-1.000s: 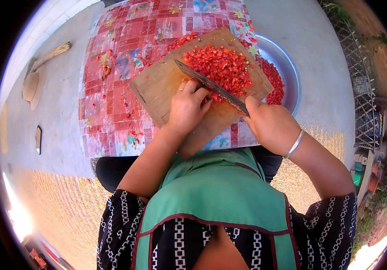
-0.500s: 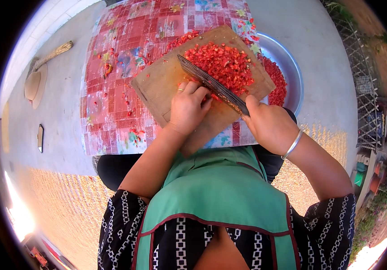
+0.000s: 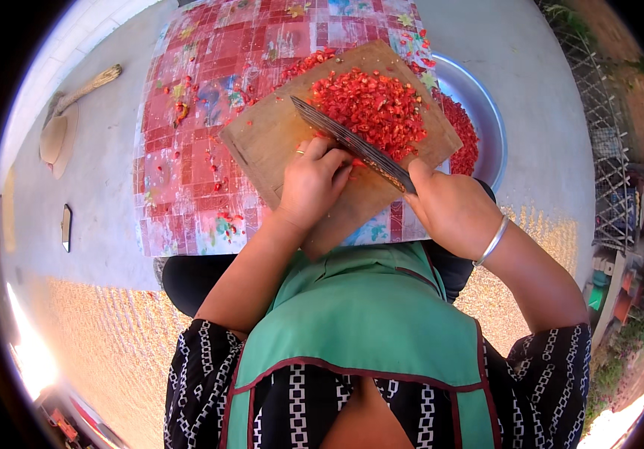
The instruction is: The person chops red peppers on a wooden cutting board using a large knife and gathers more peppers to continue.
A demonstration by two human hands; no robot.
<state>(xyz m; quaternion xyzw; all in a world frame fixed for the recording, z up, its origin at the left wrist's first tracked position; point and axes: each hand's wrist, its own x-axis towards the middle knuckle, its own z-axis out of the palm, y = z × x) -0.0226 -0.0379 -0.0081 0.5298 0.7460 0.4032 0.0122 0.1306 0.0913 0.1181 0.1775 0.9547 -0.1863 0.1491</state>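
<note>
My right hand grips the handle of a dark-bladed kitchen knife, its blade slanting up and left over a wooden cutting board. Beside the blade, my left hand has its fingers curled down on the board. Bits of red chili pepper show at its fingertips; most of what they hold is hidden. Beyond the knife lies a heap of chopped red chili. The board rests at an angle on the table, its near corner over the edge by my green apron.
A red patterned cloth with scattered chili bits covers the table. To the right stands a metal basin holding more chopped chili. On the floor at left are a short brush, a hat and a phone-like object. A lattice fence runs along the right.
The knife's tip has shifted slightly left and nearer to me, the blade staying close to my left fingers. My left hand has barely moved.
</note>
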